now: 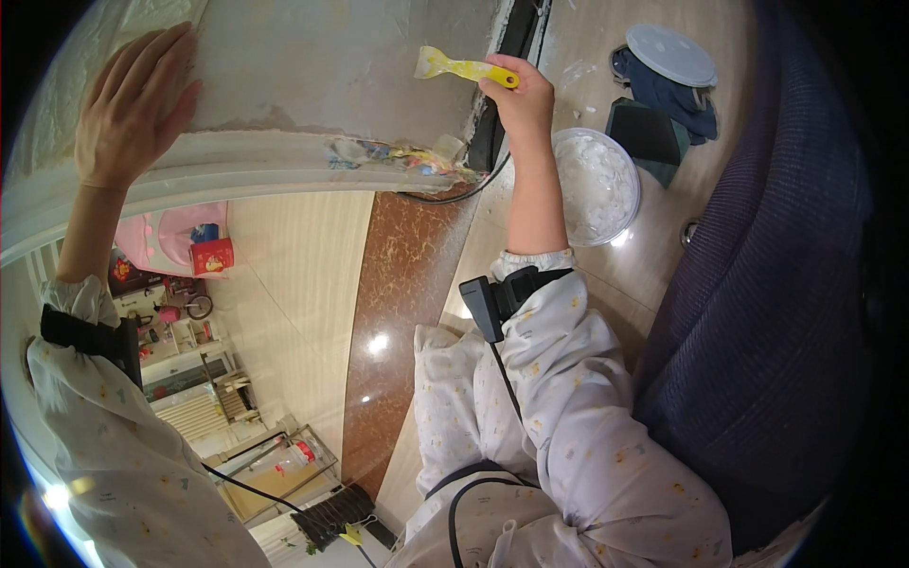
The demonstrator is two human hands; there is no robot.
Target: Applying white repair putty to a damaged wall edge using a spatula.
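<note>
My left hand [134, 109] lies with stretched fingers against a pale, patchy wall surface [312, 57] at the upper left. It holds nothing. In my right hand [521, 95] is a small yellow putty knife [469, 70], gripped by its handle end between thumb and fingers. Its whitish-smeared blade points left, over the grey surface; whether it touches cannot be told. Below it, along the wall's edge, runs a rough strip with torn, coloured scraps [402, 157]. To the right of my right forearm stands a round tub [632, 194] of white, lumpy paste.
Beyond the tub are a white round lid [672, 55], dark cloth [686, 109] and a dark green flat-sided object [644, 133]. A dark ribbed sofa-like surface [757, 312] fills the right. A brown marbled floor strip [398, 284] crosses below; a black cable [464, 196] runs near the wall edge.
</note>
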